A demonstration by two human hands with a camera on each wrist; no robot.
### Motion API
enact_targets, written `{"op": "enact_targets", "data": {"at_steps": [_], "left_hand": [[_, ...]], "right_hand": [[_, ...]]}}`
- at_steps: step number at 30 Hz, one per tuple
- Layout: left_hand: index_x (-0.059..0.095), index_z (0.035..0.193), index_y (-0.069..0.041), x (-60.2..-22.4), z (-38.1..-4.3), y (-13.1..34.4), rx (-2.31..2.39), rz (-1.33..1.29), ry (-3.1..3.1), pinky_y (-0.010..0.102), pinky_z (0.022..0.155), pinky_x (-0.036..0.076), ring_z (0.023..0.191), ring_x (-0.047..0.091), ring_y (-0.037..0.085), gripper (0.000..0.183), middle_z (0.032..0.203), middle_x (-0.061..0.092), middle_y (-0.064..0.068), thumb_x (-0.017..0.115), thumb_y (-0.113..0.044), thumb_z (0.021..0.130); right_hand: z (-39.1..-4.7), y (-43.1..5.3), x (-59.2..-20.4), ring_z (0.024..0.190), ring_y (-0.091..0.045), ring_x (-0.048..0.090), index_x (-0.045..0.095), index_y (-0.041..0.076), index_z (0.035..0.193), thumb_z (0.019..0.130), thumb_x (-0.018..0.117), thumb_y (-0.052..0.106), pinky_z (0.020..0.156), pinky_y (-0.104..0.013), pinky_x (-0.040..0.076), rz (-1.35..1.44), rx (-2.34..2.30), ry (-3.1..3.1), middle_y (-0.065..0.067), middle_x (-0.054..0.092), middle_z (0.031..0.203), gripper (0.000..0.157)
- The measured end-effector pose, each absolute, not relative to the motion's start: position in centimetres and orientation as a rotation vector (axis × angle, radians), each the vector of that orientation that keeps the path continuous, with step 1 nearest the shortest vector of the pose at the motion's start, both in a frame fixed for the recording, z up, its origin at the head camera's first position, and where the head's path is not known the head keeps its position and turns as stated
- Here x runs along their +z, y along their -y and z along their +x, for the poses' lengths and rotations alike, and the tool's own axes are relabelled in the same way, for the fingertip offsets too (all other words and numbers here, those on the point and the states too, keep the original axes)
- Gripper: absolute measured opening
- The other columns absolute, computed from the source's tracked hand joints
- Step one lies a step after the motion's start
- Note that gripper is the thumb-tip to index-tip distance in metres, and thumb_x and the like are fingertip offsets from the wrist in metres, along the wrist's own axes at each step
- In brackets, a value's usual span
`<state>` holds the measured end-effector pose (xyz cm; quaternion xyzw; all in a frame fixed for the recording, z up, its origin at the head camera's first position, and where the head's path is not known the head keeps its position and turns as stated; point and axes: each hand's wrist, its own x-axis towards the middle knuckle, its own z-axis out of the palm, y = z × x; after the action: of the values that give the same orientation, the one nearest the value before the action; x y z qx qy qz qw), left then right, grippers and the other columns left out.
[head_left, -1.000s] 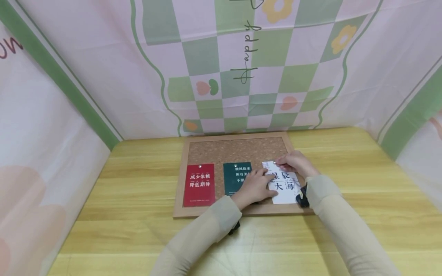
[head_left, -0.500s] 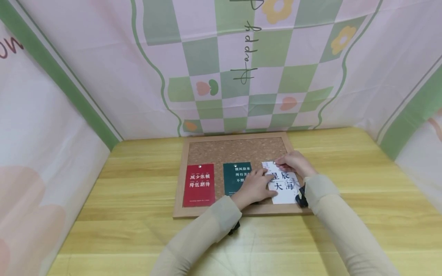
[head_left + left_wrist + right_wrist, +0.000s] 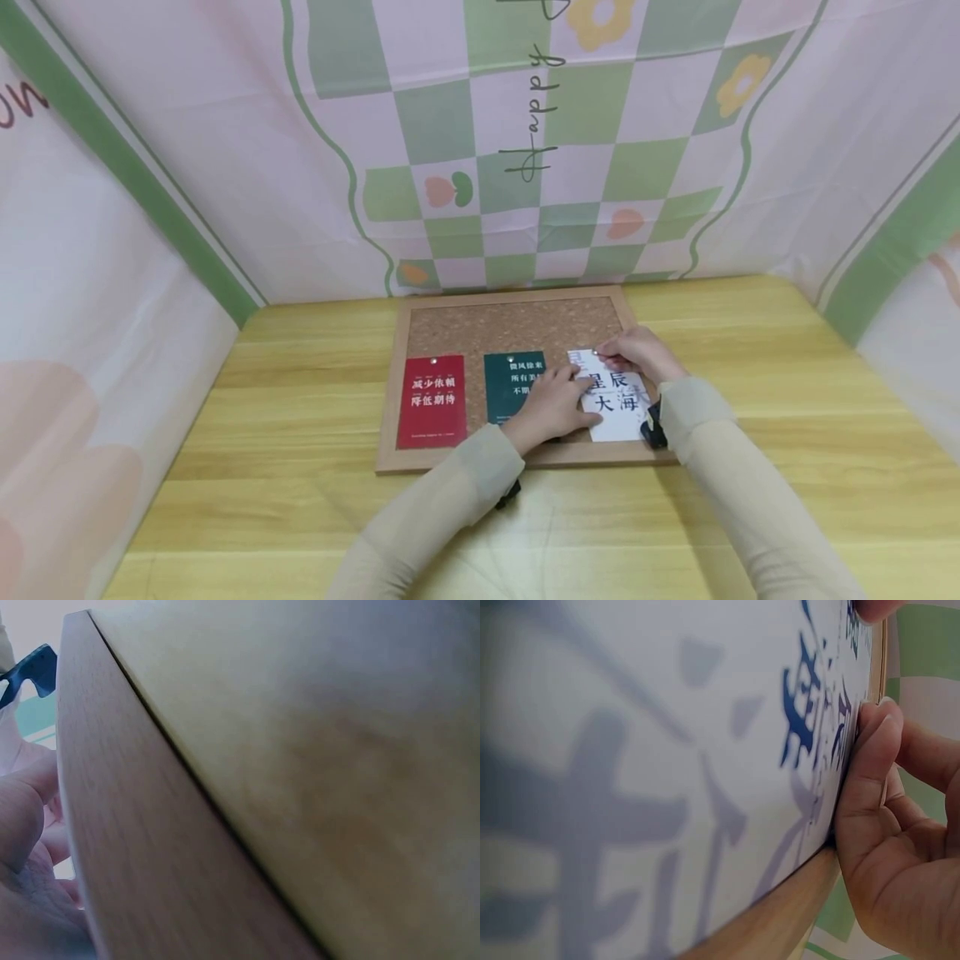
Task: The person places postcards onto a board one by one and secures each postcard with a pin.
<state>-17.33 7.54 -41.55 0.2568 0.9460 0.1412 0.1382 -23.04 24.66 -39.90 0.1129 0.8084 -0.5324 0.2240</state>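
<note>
A white card (image 3: 621,421) with dark blue writing lies on the cork board (image 3: 517,321), near its right side. My left hand (image 3: 553,406) rests with spread fingers on the card's left edge, its palm partly covering a dark green card (image 3: 507,393). At the white card's top edge my right hand (image 3: 640,352) pinches a small silvery pushpin (image 3: 596,352) between thumb and forefinger. In the right wrist view the right thumb and forefinger (image 3: 881,742) meet close to the card's surface; the pin is hidden there.
A red card (image 3: 432,404) hangs from a silvery pin at the board's left. The board's wooden frame (image 3: 450,460) lies on a yellow wood-grain table (image 3: 285,433). A checked cloth (image 3: 517,200) stands behind it, with cloth on both sides.
Both hands stay in the same places at the white card. The head view shifts very slightly; nothing is taken up or let go.
</note>
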Motion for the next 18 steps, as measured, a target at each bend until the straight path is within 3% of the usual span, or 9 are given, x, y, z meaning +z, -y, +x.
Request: {"op": "enact_targets", "data": {"at_steps": [18], "left_hand": [[0.045,0.142,-0.028,-41.85,-17.44,-7.60,0.403,0.747,-2.756,0.040,0.117,0.031,0.142,0.032,0.024,0.060,0.153,0.035,0.000,0.060,-0.052,0.089]], "right_hand": [[-22.98,-24.74,-39.96,0.057,0.004,0.056,0.055,-0.015,0.115,0.094,0.052,0.005,0.059,-0.011,0.051,0.274,-1.466,-2.242,0.012,0.060,0.062,0.030]]}}
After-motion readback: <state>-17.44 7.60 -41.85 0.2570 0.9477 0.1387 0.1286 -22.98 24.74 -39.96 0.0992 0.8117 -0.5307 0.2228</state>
